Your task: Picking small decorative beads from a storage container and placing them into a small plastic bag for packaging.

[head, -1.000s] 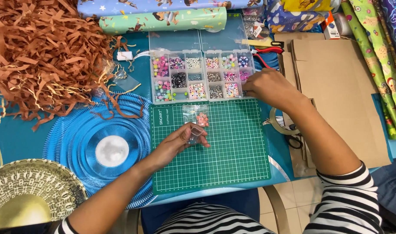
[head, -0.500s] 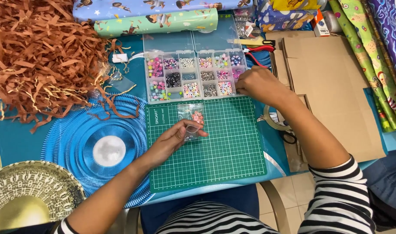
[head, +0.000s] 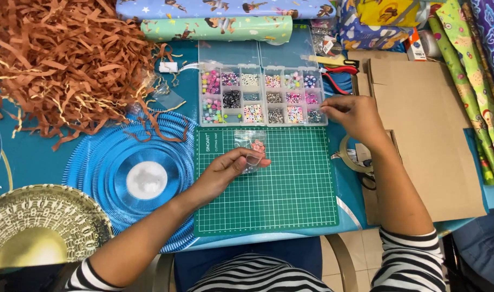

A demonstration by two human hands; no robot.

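Note:
My left hand (head: 231,170) rests on the green cutting mat (head: 290,189) and pinches a small clear plastic bag (head: 251,146) with pink beads inside. My right hand (head: 350,112) hovers at the right end of the clear compartment bead box (head: 263,96), fingers pinched together near its lower right compartments; whether a bead sits between them is too small to tell. The box holds several kinds of coloured beads and its lid lies open behind it.
A heap of brown shredded paper (head: 63,59) fills the back left. A blue round mat (head: 133,178) and a gold plate (head: 36,232) lie at left. Cardboard (head: 425,130), tape roll (head: 355,157), red pliers (head: 339,73) and wrapping paper rolls (head: 220,27) surround the right and back.
My right hand has stayed near the right end of the bead box. My left hand keeps holding the small bag on the mat. The view shifted slightly.

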